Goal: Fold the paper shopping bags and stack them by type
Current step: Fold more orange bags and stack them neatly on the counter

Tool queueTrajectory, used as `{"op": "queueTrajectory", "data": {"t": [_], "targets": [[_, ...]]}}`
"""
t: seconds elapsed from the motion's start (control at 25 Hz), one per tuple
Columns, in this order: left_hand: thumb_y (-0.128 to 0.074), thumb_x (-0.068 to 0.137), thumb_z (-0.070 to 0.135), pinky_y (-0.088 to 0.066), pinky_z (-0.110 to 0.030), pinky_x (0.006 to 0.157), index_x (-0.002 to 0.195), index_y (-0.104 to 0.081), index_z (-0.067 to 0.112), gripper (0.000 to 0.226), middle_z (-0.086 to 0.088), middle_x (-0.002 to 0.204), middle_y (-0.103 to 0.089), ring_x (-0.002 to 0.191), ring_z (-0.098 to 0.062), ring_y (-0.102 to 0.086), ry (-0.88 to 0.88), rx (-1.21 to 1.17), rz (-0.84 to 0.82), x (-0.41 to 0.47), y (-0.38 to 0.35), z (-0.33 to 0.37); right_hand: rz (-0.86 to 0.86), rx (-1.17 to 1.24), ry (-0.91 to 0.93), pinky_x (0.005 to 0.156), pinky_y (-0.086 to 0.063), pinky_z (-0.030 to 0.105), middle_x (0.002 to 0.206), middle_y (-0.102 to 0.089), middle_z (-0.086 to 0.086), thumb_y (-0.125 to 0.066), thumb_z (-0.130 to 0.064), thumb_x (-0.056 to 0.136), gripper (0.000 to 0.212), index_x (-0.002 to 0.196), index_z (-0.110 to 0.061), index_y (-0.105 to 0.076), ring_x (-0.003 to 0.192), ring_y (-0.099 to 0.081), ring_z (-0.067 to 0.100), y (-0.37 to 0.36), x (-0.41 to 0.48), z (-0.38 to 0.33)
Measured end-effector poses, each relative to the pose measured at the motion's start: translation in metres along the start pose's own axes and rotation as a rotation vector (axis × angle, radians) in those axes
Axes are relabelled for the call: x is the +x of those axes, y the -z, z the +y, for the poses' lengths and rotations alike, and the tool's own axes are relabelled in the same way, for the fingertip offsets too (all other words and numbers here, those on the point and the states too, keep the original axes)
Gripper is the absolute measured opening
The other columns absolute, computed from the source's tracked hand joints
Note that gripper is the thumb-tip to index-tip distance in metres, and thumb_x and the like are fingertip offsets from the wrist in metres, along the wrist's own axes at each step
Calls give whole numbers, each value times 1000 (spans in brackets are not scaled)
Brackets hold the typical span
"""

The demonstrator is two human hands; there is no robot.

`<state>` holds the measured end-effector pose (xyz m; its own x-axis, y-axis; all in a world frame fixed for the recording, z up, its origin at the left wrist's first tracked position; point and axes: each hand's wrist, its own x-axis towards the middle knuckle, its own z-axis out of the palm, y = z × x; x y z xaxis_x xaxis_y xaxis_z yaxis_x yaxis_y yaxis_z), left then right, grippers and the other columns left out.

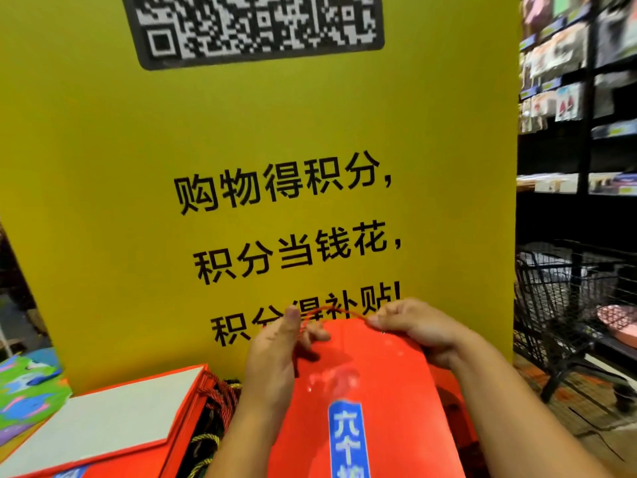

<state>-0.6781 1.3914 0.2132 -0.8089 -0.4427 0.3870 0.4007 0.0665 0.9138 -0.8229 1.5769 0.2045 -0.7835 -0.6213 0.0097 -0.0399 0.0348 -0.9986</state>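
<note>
The red paper bag is held up in front of the person, in the lower middle of the view, with its glossy front face turned to the camera and a blue label with white characters low on that face. Both hands are at the bag's upper edge. The left hand is at the upper left corner: its thumb stands straight up, and its other fingers are curled in and pinch the red rope handle just where the rope comes down to the bag. The rope rises in a low arc above the upper edge and runs across to the right hand. The right hand is at the upper right corner, its fingers bent over the edge so that they grip the bag there; the fingertips touch the end of the rope, and the palm is partly hidden behind the paper. To the left, lower down, lies a stack of folded red bags, flat, with a white face on top and their cords bunched at the right side, just beside the left forearm. Behind everything stands a yellow sign with black characters. A wire shopping cart is at the right, well apart from the bag.
</note>
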Motion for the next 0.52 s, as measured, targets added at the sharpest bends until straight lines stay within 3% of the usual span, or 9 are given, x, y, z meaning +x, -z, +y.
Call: {"op": "queueTrajectory", "data": {"t": [0.04, 0.12, 0.16, 0.24, 0.36, 0.44, 0.52], "targets": [[-52, 80, 65, -49, -37, 71, 63, -69, 12, 59, -7, 90, -76, 90, -22, -71, -17, 86, -44, -4, -2, 9, 72, 81, 1, 52, -48, 24, 71, -65, 17, -78, -19, 79, 23, 87, -1, -66, 51, -58, 18, 8, -8, -8], [-62, 83, 61, -49, -40, 97, 89, -79, 24, 42, 5, 118, -71, 115, -13, -63, -118, 299, -133, -6, 2, 20, 226, 200, 26, 58, -51, 28, 73, -68, 17, -78, -20, 72, 23, 81, -3, -66, 55, -62, 21, 24, -28, -24], [-65, 81, 60, -40, -35, 110, 109, -75, 33, 40, 11, 135, -59, 128, -6, -53, -189, 515, -196, -7, 7, 24, 309, 244, 45, 60, -51, 30, 72, -69, 16, -78, -21, 71, 22, 79, -5, -66, 56, -62, 22, 31, -35, -29], [-56, 76, 59, -22, -27, 118, 137, -54, 40, 64, 12, 154, -34, 143, -6, -32, -253, 927, -272, -7, 17, 18, 478, 342, 68, 62, -50, 32, 69, -71, 11, -77, -18, 77, 15, 81, -7, -67, 56, -62, 20, 44, -48, -30], [-48, 84, 71, -22, -44, 119, 144, -41, 43, 67, -2, 164, -20, 148, -27, -21, -99, 1290, -27, -22, 19, 9, 668, 562, 92, 60, -55, 30, 69, -74, 3, -70, -16, 89, 9, 91, -7, -69, 57, -67, 13, 52, -67, -20], [-57, 87, 64, -29, -49, 113, 148, -35, 39, 70, -7, 163, -18, 145, -31, -26, 78, 1155, 60, -32, 23, 3, 734, 682, 78, 64, -55, 32, 77, -74, 6, -68, -16, 92, 10, 95, -7, -69, 64, -69, 15, 48, -79, -8], [-71, 87, 42, -43, -43, 105, 147, -38, 25, 71, -10, 152, -40, 128, -30, -50, 228, 665, 70, -32, 26, -2, 764, 729, 54, 66, -54, 36, 89, -71, 11, -66, -15, 94, 8, 95, -7, -66, 75, -68, 20, 40, -86, 9]]}}
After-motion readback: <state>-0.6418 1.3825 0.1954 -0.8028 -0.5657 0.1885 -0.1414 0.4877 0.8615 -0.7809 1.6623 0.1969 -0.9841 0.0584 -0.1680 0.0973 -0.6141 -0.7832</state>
